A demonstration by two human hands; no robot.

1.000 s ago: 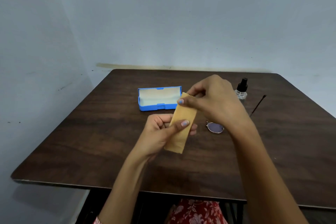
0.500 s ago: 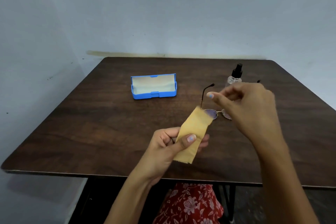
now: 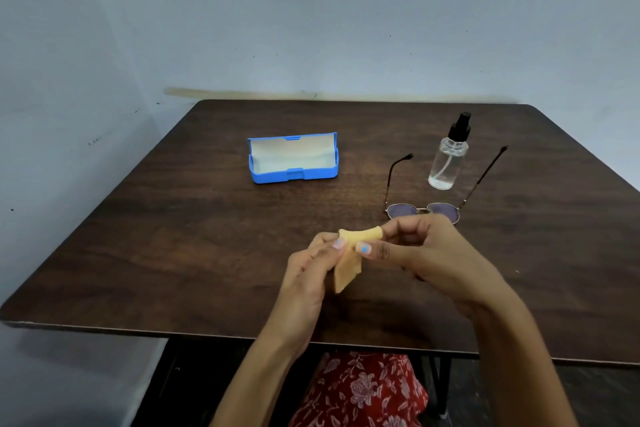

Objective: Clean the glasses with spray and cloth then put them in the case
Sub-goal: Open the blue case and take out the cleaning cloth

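A small yellow cloth point(image 3: 349, 253) hangs between my two hands above the table. My left hand point(image 3: 311, 274) pinches its left part and my right hand point(image 3: 426, 253) pinches its upper right end. The metal-framed glasses point(image 3: 422, 209) lie just beyond my right hand with both arms spread open toward the back. A clear spray bottle point(image 3: 447, 159) with a black nozzle stands upright between those arms. The blue glasses case point(image 3: 294, 175) sits open at the centre left, its pale lining showing and nothing inside.
The dark wooden table point(image 3: 173, 236) stands against a pale wall, with its front edge near my lap. A red floral garment point(image 3: 360, 392) shows below the table edge.
My right hand came back from near the glasses and took hold of the cloth's upper end. The cloth has dropped lower and now stretches between both hands. The view tilted down slightly.
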